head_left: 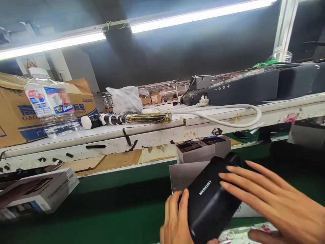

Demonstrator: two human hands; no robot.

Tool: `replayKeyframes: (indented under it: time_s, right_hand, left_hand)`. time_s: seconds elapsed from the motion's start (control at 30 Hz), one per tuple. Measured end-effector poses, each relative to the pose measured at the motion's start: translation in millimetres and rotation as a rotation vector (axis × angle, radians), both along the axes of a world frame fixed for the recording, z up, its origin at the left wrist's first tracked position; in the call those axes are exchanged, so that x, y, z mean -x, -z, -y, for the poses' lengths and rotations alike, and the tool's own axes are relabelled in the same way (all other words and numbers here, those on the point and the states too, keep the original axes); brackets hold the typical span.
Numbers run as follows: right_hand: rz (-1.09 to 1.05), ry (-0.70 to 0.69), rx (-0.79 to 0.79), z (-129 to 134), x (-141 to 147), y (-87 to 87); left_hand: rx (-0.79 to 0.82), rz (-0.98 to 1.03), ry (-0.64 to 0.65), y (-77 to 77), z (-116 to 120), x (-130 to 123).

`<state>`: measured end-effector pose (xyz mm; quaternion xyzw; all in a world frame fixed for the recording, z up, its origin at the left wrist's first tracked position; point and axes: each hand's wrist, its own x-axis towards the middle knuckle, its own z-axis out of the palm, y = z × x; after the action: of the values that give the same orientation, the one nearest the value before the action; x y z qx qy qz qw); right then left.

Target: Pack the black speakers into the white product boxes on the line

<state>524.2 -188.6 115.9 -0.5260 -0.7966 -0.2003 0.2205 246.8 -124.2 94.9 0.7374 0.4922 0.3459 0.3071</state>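
Observation:
My left hand (175, 218) grips the near left side of a dark, smooth-faced block marked MERKURY (203, 206); its exact kind I cannot tell. The block is tilted. Across its upper right edge lie the outstretched fingers of my right hand (269, 196), touching the surface without wrapping round it. Behind the block is an open grey box (186, 174), partly covered by it. A closed product box (203, 149) with dark pictures on top sits just beyond.
On the left of the green belt (114, 206) is a white product box (58, 189). Above it, a white shelf (152, 135) carries a water bottle (56, 105), a carton (15, 108), a taped roll (122, 119), a white cable (243, 123) and a long black speaker (241, 88).

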Motion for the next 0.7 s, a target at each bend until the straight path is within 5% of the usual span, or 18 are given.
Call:
replayKeyframes:
  time_s: [0.1, 0.27, 0.33, 0.5, 0.7]
  right_hand:
    - [0.112, -0.120, 0.237, -22, 18, -24.9]
    - [0.045, -0.062, 0.360, -47, 13, -10.9]
    - [0.010, 0.015, 0.352, -57, -1, -5.1]
    - [0.079, 0.260, 0.279, -94, -31, 0.8]
    - [0.091, 0.255, 0.470, -131, -13, 25.9]
  left_hand:
    - [-0.119, -0.120, 0.026, -1.0, -2, -9]
    - [-0.175, -0.037, 0.255, 9.4, -25, 4]
    - [-0.097, 0.029, 0.244, 7.3, -44, 17]
    - [0.207, 0.142, -0.038, 7.3, -105, 14]
    - [0.388, 0.278, 0.094, 25.6, -135, -29]
